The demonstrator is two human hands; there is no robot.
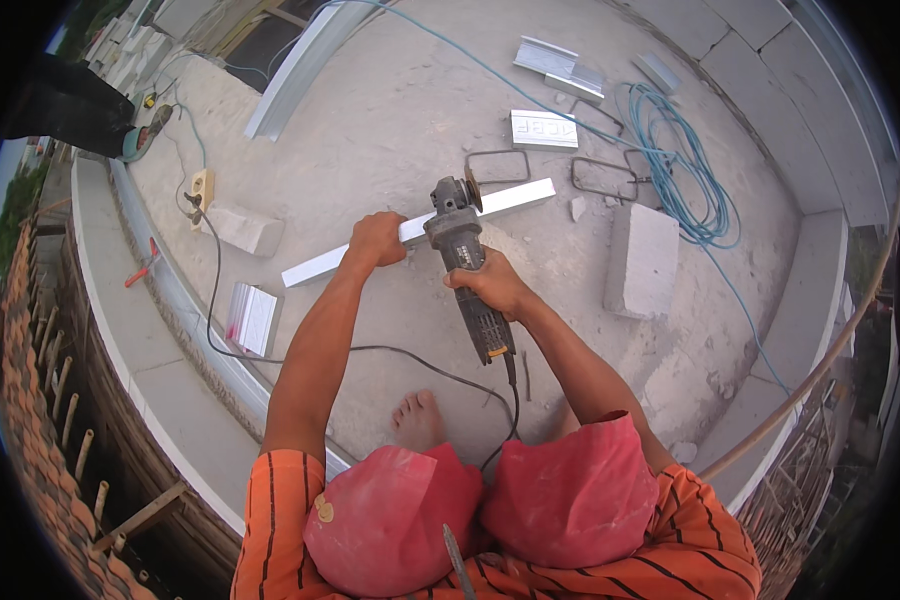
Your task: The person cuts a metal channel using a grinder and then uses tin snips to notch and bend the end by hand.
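Concrete rooftop slab, low parapet blocks round edge. Metal channel [420, 228] lies flat on slab, slanting lower-left to upper-right. L hand [377, 240] wrapped tight round channel near its middle, grip closed on it. R hand [490, 285] clasps angle grinder [462, 255] body, grip closed; disc end sits on channel just right of L hand. Black cord [370, 350] trails left. Blue hose [685, 170] coiled upper right, block [642, 260] nearby.

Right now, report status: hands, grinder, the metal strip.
Left hand clamped on metal strip. Right hand gripping angle grinder, disc at the strip. Power cord trails past bare foot.
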